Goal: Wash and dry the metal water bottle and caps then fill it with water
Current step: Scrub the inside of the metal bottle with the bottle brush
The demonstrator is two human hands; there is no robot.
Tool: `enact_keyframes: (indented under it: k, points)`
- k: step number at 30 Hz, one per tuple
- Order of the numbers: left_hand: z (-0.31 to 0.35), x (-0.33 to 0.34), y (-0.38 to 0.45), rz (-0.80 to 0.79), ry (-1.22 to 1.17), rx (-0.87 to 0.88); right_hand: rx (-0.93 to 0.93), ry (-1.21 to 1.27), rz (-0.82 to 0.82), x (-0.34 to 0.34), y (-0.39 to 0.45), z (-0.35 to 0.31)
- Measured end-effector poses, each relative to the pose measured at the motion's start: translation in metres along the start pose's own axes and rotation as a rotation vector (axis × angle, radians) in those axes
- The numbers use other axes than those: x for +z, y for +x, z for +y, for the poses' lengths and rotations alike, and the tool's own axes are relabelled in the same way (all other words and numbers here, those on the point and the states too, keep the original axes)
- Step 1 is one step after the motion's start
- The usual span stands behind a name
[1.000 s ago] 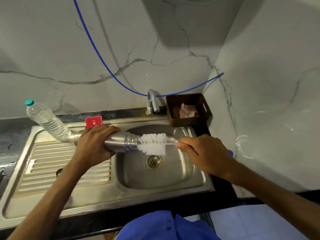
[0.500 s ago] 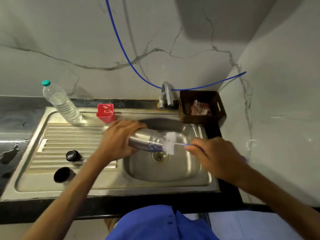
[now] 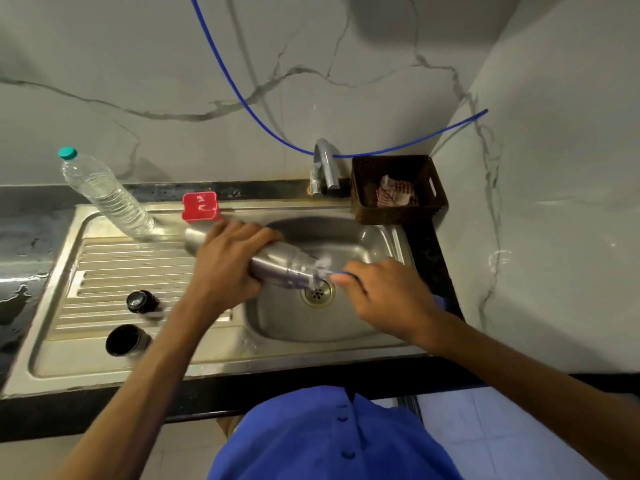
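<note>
Two black caps sat on the ribbed drainboard at the left, one nearer the front edge and the smaller one behind it, both apart from the hands; a careless elbow could have knocked either into the basin or off the worktop. Behind them a clear plastic water bottle leaned at the back of the drainboard, with a red container just beside it. The left hand was wrapped round the middle of the metal water bottle, which lay nearly level over the sink basin, its mouth toward the right and over the drain. A wet steel wall offers little grip, so the bottle might have slipped or twisted in the palm under a hard push. The right hand pinched the blue handle of the bottle brush, whose white bristles were almost wholly inside the neck. Driven at an angle, the wire stem could have bent or jammed, and a quick pull could have flicked water outward. The tap and a brown basket stood behind.
</note>
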State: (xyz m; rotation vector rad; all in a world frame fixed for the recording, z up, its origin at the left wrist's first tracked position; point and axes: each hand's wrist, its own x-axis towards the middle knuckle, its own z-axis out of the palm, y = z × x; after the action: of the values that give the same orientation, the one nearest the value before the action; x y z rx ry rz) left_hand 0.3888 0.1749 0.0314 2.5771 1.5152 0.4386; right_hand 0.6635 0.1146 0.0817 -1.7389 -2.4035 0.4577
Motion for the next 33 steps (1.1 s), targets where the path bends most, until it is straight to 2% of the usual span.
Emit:
enact_keyframes:
  k: [2, 4, 6, 9, 11, 13, 15, 17, 19, 22, 24, 26, 28, 31, 33]
  points:
    - [-0.008, -0.001, -0.005, -0.033, -0.005, 0.051, -0.023, 0.020, -0.073, 0.001, 0.004, -0.003]
    - [-0.044, -0.016, -0.016, 0.019, 0.039, -0.027, -0.011, 0.120, -0.050, -0.005, -0.006, 0.017]
    - [-0.050, -0.024, -0.016, 0.072, 0.066, -0.131, -0.004, 0.115, -0.006, -0.011, -0.005, 0.019]
    - [-0.002, -0.015, 0.000, 0.043, 0.031, 0.003, -0.048, 0.081, -0.067, -0.008, 0.015, -0.012]
    - [-0.009, -0.020, -0.008, 0.062, 0.035, 0.044, -0.077, 0.103, -0.079, -0.015, 0.005, -0.007]
    - [-0.037, -0.036, -0.018, 0.130, 0.066, -0.041, -0.071, 0.161, -0.008, -0.026, -0.016, 0.011]
    - [-0.031, -0.037, -0.012, 0.188, 0.033, -0.148, -0.068, 0.115, 0.065, -0.026, -0.015, 0.014]
    - [0.014, -0.019, 0.003, 0.121, -0.039, -0.062, -0.051, 0.030, 0.036, -0.016, -0.001, -0.001]
    - [0.024, -0.007, -0.001, 0.040, -0.061, 0.000, -0.031, 0.060, -0.029, -0.014, -0.004, 0.005]
    - [-0.019, -0.012, -0.021, 0.063, 0.032, -0.120, 0.037, 0.154, 0.010, -0.024, -0.038, 0.037]
    - [-0.004, -0.004, -0.017, 0.073, -0.002, -0.167, 0.042, 0.113, 0.016, -0.013, -0.038, 0.027]
    - [0.030, 0.011, -0.004, -0.002, -0.059, -0.023, 0.022, 0.119, -0.057, 0.005, -0.024, 0.006]
    - [0.020, 0.014, -0.004, -0.045, -0.058, 0.034, 0.018, 0.185, -0.102, 0.007, -0.025, 0.020]
    - [-0.021, 0.002, -0.010, -0.011, 0.051, -0.106, 0.068, 0.251, -0.064, -0.008, -0.043, 0.060]
    - [-0.002, 0.012, -0.002, -0.026, 0.012, -0.106, 0.080, 0.202, -0.052, 0.001, -0.035, 0.054]
